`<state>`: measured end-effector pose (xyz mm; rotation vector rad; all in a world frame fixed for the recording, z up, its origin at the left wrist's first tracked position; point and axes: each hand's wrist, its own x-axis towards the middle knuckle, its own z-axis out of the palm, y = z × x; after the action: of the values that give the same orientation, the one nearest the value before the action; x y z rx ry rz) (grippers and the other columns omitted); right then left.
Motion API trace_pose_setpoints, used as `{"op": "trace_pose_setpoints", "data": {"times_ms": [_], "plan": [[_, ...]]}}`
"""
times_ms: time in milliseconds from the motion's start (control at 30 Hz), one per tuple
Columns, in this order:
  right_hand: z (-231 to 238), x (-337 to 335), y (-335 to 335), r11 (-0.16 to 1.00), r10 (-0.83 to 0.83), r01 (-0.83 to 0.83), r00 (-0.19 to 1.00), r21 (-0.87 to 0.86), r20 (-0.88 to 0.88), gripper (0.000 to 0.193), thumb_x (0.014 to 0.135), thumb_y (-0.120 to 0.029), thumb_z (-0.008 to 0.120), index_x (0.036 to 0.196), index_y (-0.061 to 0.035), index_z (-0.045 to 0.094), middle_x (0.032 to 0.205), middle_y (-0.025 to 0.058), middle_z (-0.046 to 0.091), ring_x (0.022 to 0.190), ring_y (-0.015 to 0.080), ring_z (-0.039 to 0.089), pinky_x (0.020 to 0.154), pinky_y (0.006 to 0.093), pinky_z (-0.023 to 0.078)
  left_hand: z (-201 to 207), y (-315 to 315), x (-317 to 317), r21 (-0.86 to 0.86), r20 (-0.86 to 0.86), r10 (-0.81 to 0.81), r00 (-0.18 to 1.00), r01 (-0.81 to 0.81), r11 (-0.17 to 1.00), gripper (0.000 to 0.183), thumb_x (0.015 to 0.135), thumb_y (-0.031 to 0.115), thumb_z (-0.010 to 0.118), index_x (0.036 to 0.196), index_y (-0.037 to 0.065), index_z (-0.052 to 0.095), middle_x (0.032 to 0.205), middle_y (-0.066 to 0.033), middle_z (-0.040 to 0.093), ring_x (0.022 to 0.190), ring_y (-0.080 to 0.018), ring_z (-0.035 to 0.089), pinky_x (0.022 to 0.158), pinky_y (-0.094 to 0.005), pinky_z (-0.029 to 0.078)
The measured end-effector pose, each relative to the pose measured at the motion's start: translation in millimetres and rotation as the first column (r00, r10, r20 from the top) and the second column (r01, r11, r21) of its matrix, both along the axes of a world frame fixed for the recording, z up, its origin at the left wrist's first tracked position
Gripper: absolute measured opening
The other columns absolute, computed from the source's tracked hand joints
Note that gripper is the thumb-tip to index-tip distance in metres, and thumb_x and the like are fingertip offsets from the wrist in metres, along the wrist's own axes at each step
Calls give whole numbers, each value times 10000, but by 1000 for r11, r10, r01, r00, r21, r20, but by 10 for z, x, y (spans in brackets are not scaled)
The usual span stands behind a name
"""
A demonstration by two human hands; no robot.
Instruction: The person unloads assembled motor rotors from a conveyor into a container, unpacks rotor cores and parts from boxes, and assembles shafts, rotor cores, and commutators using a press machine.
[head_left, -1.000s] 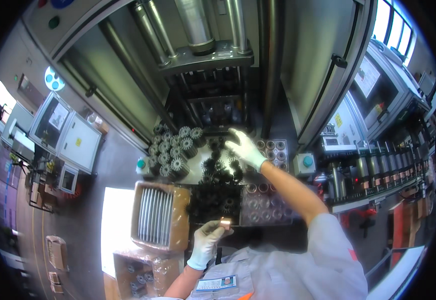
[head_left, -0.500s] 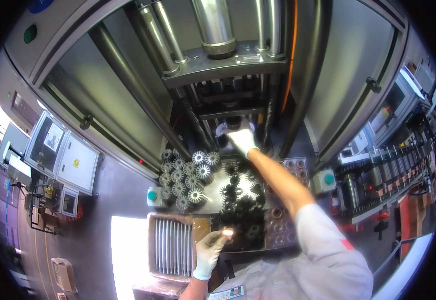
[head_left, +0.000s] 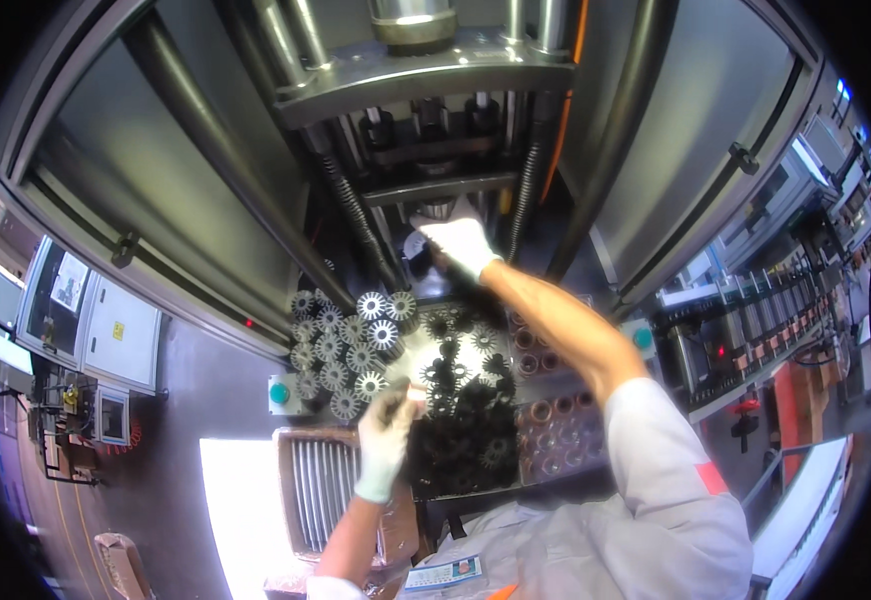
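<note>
In my left hand [head_left: 386, 432], gloved in white with darkened fingertips, a small copper-coloured cylinder [head_left: 417, 393] is pinched between thumb and fingers. This hand hovers beside the slotted metal cores [head_left: 359, 357], which stand in a cluster at left of the bench. My right hand [head_left: 462, 243], also in a white glove, reaches deep into the press [head_left: 426, 75], just under its ram tooling [head_left: 440, 208]. Its fingers are curled around something in the tooling that I cannot make out.
Dark slotted cores [head_left: 471, 420] fill the middle of the bench. Clear trays of copper rings [head_left: 559, 440] lie at right. A box of metal shafts [head_left: 326, 490] stands at lower left. Green-button boxes [head_left: 281, 394] flank the bench, and thick posts [head_left: 226, 150] frame the press.
My left hand has moved forward and slightly left with the copper-coloured cylinder, from near the shaft box to the cores. My right hand stays at the press tooling; the view has shifted.
</note>
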<state>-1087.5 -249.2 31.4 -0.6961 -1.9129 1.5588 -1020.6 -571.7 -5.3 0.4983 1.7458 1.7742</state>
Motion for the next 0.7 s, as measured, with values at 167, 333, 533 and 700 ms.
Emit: {"op": "trace_pose_setpoints", "data": {"times_ms": [167,333,533,700], "plan": [[17,1043,-249,964,255,-261,960,-45,-114,300,896,-241,733,1015,-1,598,710,20,590,549,96,527,539,267,468,-49,1054,-447,-76,-726,-28,687,-41,996,100,937,114,661,964,18,648,897,-74,582,833,-191,566,768,-322,472],[-4,2686,-350,912,245,-368,844,182,478,688,792,-478,765,1255,-19,544,1002,200,688,897,312,680,809,445,517,52,1826,-890,-152,-972,-110,207,-199,968,169,936,215,669,938,47,648,915,-156,575,793,-352,601,695,-445,500],[342,4449,390,918,-388,131,492,374,780,783,738,-575,710,1276,-32,538,1077,254,691,1029,392,680,883,450,529,-329,2395,-1499,-285,-957,-288,-20,-87,955,157,917,193,687,987,53,690,886,-190,688,862,-389,657,733,-465,532],[11,5278,1368,806,-592,173,245,566,768,742,764,-561,667,1236,-5,530,1086,247,698,1012,375,694,885,449,526,-124,2558,-1347,-419,-869,-446,216,160,894,155,889,132,710,958,-5,731,921,-184,718,873,-385,659,804,-430,515]]}}
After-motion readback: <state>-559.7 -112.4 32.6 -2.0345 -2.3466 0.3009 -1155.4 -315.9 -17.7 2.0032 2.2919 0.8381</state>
